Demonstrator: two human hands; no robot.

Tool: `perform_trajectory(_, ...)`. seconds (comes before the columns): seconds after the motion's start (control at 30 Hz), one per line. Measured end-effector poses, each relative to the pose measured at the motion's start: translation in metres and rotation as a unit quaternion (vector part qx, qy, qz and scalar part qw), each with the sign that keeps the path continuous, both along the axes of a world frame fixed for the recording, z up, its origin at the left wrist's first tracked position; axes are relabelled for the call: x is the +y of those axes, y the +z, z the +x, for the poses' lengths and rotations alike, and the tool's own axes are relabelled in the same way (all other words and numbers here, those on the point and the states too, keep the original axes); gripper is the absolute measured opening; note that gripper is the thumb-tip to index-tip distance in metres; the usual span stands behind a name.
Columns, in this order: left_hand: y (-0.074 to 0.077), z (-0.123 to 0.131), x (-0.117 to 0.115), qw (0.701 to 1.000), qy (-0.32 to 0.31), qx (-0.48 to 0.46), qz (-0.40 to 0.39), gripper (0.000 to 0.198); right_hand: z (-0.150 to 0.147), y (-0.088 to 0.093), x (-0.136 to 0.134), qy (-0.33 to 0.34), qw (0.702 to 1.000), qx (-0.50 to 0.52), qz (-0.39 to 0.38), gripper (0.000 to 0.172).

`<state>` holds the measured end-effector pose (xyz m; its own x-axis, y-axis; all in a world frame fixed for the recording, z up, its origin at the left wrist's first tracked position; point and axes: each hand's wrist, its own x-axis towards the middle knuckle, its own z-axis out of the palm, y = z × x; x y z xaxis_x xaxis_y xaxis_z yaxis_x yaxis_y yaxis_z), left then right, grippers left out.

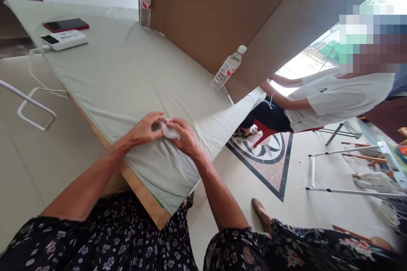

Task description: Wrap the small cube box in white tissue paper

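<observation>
A small white crumpled piece, thin like tissue or film, is pinched between my two hands just above the cloth near the table's close corner. My left hand curves its thumb and fingers into a ring, with the tips on the left end of the piece. From the other side, the bent fingers of my right hand close over its top and right end. Part of the piece is covered by these fingers, so its exact kind cannot be made out. Under both hands lies the wrinkled pale green tablecloth.
Two water bottles stand by a brown cardboard panel; the nearer bottle looks tilted. A phone and a white cabled device lie at the far left. Another person sits beyond the panel.
</observation>
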<state>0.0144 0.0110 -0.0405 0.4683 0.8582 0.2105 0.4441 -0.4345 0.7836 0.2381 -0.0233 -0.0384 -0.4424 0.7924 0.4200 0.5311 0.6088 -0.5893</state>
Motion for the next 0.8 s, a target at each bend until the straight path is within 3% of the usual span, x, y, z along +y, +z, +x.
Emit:
perform_trajectory(0.1, 0.001, -0.007, 0.005, 0.998, -0.048, 0.019, 0.027, 0.061, -0.004, -0.002, 0.015, -0.023, 0.999, 0.024, -0.029, 0.033)
perform_trajectory(0.2, 0.006, -0.004, 0.014, 1.0, -0.016, -0.012, 0.019, 0.06, -0.006, 0.004, 0.034, -0.043, 0.986, 0.116, -0.112, 0.025)
perform_trajectory(0.33, 0.023, -0.001, 0.016, 0.989, -0.042, -0.069, -0.127, 0.046, -0.01, 0.013, 0.042, -0.042, 0.926, 0.255, -0.275, 0.042)
perform_trajectory(0.47, 0.029, -0.002, 0.003, 0.951, -0.062, -0.172, -0.249, 0.057, -0.017, 0.012, 0.031, -0.037, 0.887, 0.26, -0.38, 0.048)
perform_trajectory(0.57, 0.021, 0.001, -0.002, 0.941, -0.013, -0.208, -0.267, 0.073, -0.019, 0.007, 0.023, -0.085, 0.892, 0.25, -0.368, 0.049)
perform_trajectory(0.67, 0.016, 0.004, 0.0, 0.941, 0.026, -0.197, -0.274, 0.093, -0.014, 0.005, 0.015, -0.14, 0.917, 0.229, -0.295, 0.051)
perform_trajectory(0.8, 0.018, 0.004, 0.003, 0.935, 0.005, -0.194, -0.297, 0.107, -0.003, 0.006, 0.002, -0.177, 0.952, 0.156, -0.193, 0.06)
